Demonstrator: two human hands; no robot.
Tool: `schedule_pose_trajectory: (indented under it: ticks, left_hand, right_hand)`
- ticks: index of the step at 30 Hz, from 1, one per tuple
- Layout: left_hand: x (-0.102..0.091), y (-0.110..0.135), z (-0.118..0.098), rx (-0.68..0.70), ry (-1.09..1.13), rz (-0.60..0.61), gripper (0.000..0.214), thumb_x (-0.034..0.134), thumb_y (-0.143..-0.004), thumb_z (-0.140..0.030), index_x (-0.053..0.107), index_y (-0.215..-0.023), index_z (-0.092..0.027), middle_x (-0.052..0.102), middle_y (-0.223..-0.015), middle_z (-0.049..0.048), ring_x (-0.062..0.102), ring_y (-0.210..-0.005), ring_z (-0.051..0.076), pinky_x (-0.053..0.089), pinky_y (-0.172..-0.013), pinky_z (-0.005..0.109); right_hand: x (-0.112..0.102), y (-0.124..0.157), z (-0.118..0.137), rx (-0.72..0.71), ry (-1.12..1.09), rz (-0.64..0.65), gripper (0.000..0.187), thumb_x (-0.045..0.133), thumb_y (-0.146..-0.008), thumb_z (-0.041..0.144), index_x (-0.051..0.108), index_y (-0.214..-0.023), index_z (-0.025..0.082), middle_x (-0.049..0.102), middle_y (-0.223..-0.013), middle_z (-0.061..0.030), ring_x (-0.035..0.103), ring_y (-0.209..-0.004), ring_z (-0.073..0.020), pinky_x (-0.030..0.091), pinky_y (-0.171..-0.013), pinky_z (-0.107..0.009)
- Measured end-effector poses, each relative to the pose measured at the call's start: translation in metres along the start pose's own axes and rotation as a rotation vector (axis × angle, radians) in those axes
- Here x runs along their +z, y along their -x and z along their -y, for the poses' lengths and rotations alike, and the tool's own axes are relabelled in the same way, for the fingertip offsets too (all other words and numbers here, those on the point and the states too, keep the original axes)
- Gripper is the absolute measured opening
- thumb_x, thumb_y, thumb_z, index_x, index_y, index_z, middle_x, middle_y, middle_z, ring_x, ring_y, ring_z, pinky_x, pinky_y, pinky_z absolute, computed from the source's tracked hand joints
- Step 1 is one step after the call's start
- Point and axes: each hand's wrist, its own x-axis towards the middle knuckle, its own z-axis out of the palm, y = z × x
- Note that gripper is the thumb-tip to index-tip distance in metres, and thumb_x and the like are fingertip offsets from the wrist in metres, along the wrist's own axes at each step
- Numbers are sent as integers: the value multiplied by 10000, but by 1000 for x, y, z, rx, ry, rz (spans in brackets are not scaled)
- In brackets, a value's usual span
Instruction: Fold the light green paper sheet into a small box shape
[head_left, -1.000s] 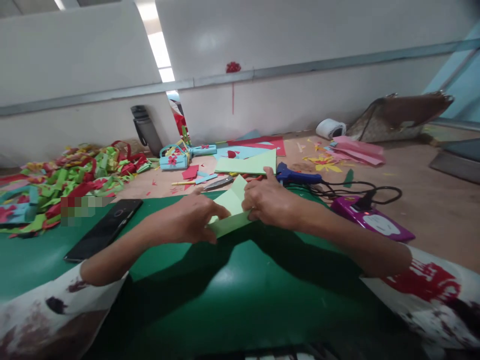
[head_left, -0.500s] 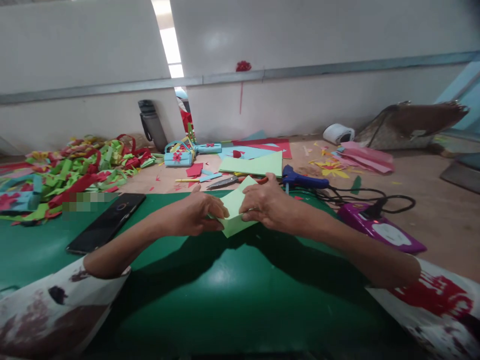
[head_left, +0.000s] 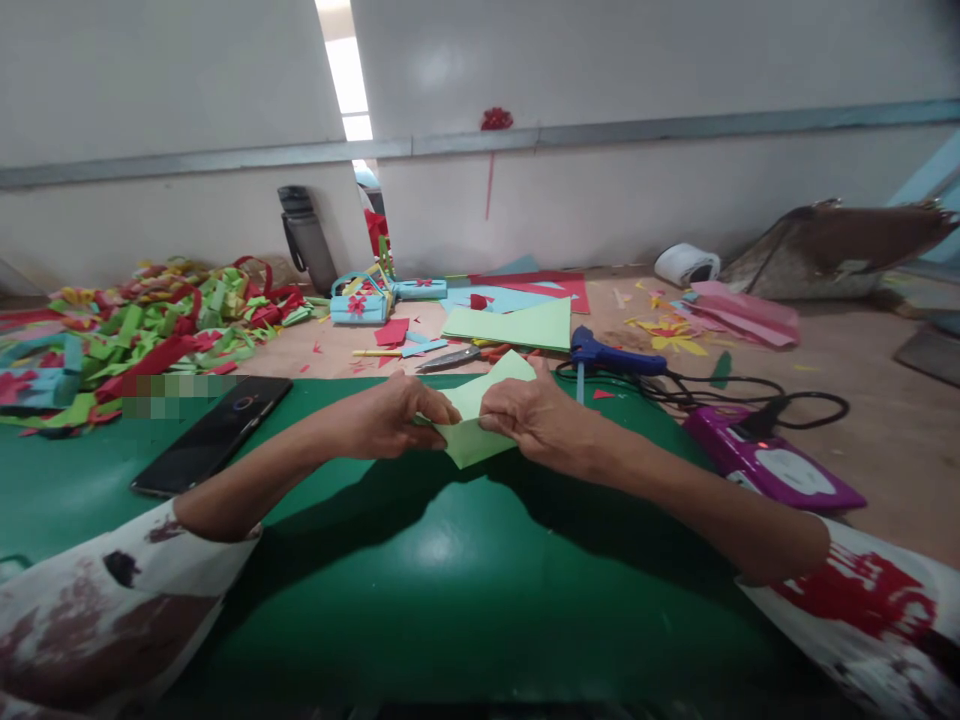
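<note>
A folded sheet of light green paper [head_left: 471,440] is held between my two hands, just above the green mat [head_left: 442,600]. My left hand [head_left: 397,415] pinches its left side between thumb and fingers. On the other side my right hand [head_left: 525,415] grips the paper, with its fingers curled over the crease. One corner of the sheet points up and away, and a folded flap points down toward me. Just behind my hands lie a pair of scissors [head_left: 454,358] and a stack of light green paper [head_left: 517,325].
A blue glue gun [head_left: 619,357] lies to the right, its cord near a purple power strip [head_left: 776,462]. At left are a black phone [head_left: 214,435] and a heap of coloured paper pieces [head_left: 172,330]. A grey bottle [head_left: 309,240] and small blue paper bags [head_left: 360,303] stand behind.
My right hand's fingers have closed more tightly over the paper's fold. The view has shifted slightly; the paper stays between both hands.
</note>
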Motion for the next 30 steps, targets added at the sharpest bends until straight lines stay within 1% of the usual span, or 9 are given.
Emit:
schedule_pose_trajectory:
  ticks: [6,11,15,19,21,22,25,27,30]
  left_hand:
    - [-1,0,-2,-84,81,-5,152,572,-790,-257,659,-867,-159,679,-977,40,617,-880,179,473,-705,238]
    - [1,0,-6,20,38,-106,60,605,-775,-204,640,-791,-157,667,-1025,50,595,-974,188,421,-916,348]
    - [9,4,-14,100,-374,-211,107,568,-818,-164,616,-723,-171,672,-952,17,582,-977,190,146,-1057,570]
    - [19,13,-23,265,-928,-408,219,453,-867,-104,601,-723,-176,666,-848,12,569,-943,210,77,-1027,661]
    - [26,18,-25,338,-1066,-498,218,455,-861,-94,602,-729,-185,658,-792,-8,568,-879,187,96,-1046,631]
    - [29,21,-26,319,-1099,-486,197,469,-852,-86,611,-759,-186,661,-800,-10,564,-889,185,118,-1056,603]
    - [39,27,-23,399,-1136,-517,132,524,-821,-81,633,-833,-154,673,-815,25,560,-909,205,232,-1019,518]
    - [46,30,-21,446,-1123,-537,98,553,-811,-100,637,-850,-130,678,-838,57,557,-916,217,321,-919,454]
    - [54,32,-20,478,-1103,-515,104,546,-806,-99,641,-850,-107,678,-863,95,558,-897,223,376,-736,376]
  right_hand:
    - [-2,2,-2,-47,-54,-46,338,318,-932,289,512,-689,157,559,-722,7,522,-750,-138,103,-980,-532]
    - [-5,4,-3,-86,-39,-38,109,533,-835,222,635,-818,188,619,-861,-12,549,-857,-170,157,-972,-496]
    - [-8,6,5,-84,97,-10,159,512,-854,183,665,-812,195,638,-832,-26,569,-837,-168,204,-955,-443]
    - [-12,9,15,-81,114,68,176,481,-884,244,645,-881,179,653,-853,-59,580,-817,-173,264,-900,-393]
    - [-12,11,17,-85,117,59,197,435,-890,188,631,-896,176,649,-859,-63,574,-813,-172,295,-863,-361]
    - [-11,11,17,-75,123,46,194,437,-868,140,626,-895,171,646,-861,-65,569,-819,-173,311,-840,-341]
    - [-5,11,15,-4,161,35,276,487,-721,2,613,-917,151,637,-882,-78,555,-841,-185,347,-722,-275]
    - [0,10,13,32,185,32,341,494,-674,-22,604,-951,142,634,-907,-90,551,-856,-197,350,-681,-267]
    - [6,8,10,-4,157,41,255,495,-773,71,587,-1001,140,633,-934,-97,546,-881,-209,362,-714,-286]
